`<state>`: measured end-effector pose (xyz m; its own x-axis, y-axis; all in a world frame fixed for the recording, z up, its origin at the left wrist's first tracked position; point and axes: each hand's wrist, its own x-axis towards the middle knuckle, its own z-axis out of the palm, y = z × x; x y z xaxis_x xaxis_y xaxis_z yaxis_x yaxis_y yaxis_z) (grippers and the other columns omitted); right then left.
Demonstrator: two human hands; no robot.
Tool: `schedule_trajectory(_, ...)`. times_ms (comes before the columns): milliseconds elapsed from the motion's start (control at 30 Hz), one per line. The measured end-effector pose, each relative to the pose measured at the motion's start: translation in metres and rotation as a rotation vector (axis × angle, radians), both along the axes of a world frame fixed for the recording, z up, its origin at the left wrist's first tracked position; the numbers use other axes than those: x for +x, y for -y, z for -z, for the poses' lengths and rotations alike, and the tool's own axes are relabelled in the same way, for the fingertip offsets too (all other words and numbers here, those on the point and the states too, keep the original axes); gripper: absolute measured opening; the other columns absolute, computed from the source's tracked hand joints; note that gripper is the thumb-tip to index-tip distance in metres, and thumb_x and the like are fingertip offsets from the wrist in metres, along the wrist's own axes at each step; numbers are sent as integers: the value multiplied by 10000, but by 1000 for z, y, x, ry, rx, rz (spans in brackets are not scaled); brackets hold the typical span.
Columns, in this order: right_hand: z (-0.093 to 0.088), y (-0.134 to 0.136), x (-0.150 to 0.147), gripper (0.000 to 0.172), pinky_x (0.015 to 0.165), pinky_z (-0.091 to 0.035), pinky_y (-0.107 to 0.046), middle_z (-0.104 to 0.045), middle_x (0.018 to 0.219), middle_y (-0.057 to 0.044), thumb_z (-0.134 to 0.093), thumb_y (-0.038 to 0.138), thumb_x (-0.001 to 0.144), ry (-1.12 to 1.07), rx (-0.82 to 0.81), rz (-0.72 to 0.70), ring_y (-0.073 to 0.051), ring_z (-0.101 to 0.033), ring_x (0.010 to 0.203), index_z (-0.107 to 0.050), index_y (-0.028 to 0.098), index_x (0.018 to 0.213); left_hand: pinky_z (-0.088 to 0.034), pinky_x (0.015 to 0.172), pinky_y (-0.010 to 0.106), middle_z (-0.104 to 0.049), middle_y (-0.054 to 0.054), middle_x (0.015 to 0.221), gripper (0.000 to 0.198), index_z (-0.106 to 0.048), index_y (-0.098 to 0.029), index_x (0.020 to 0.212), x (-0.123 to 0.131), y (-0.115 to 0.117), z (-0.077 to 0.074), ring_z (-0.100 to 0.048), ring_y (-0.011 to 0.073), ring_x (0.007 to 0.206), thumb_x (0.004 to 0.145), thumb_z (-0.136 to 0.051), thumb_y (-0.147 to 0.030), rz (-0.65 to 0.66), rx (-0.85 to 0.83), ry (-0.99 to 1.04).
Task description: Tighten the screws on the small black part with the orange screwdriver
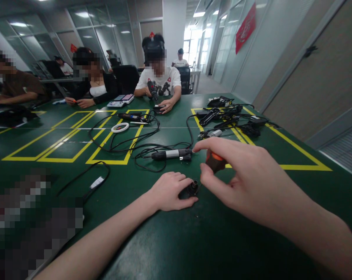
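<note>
My left hand (176, 192) rests on the green table, fingers closed around a small black part (192, 188) with a round, collar-like top facing up. Above it and to the right, my right hand (237, 171) grips a screwdriver (215, 161) by its orange and black handle. The index finger is stretched out past the handle. A thin shaft seems to point down toward the black part; whether its tip touches the part I cannot tell. Just beyond my hands lies a grey and black pen-shaped electric tool (171, 154) with a looped black cable.
Black parts and cables (231, 114) are heaped at the back right. A white ring (120, 127) and another dark corded tool (133, 117) lie further off. Yellow tape (106, 161) marks the green table (170, 249). Across it, a co-worker (161, 79) holds a power drill (153, 92).
</note>
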<state>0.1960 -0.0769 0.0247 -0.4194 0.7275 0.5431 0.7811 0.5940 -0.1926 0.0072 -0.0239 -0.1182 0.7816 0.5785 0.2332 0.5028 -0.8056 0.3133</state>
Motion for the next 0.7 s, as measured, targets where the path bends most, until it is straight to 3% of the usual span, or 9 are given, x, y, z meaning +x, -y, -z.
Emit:
schedule_trajectory(133, 0, 1, 0, 150, 541, -355, -281, -691, 658, -16, -565, 277, 907, 70, 7, 77, -194, -628, 564, -691, 198, 923, -553, 884, 358, -733, 75, 990, 351, -675, -205, 1103, 0, 0, -1, -706, 249, 960, 949, -608, -513, 2, 0, 1)
schedule_trajectory(233, -1, 1, 0, 211, 502, -281, -277, -623, 545, 5, -543, 343, 959, 106, 10, 136, -176, -553, 460, -677, 215, 857, -552, 909, 375, -734, 82, 996, 358, -671, -203, 1124, 0, 0, -1, -709, 257, 980, 950, -608, -510, 4, 10, -4)
schedule_trajectory(433, -6, 3, -1, 227, 532, -332, -280, -702, 696, -30, -505, 222, 893, 78, -39, 61, -197, -625, 577, -691, 192, 1019, -558, 850, 354, -735, 75, 962, 329, -675, -198, 1035, 1, 0, -1, -711, 248, 928, 939, -622, -508, -5, 7, -12)
schedule_trajectory(600, -5, 3, -1, 269, 533, -326, -279, -708, 682, -25, -460, 315, 1017, 112, -35, 87, -196, -624, 558, -705, 209, 983, -556, 892, 368, -735, 83, 991, 358, -671, -198, 1116, 0, -1, -1, -711, 258, 974, 938, -625, -505, 6, 10, -5)
schedule_trajectory(700, -5, 3, -1, 279, 566, -371, -275, -747, 762, -36, -441, 246, 1008, 100, -39, 68, -195, -664, 621, -716, 211, 1037, -558, 898, 374, -737, 88, 998, 370, -670, -191, 1137, 0, -1, 1, -712, 260, 978, 942, -620, -501, 8, 7, -5)
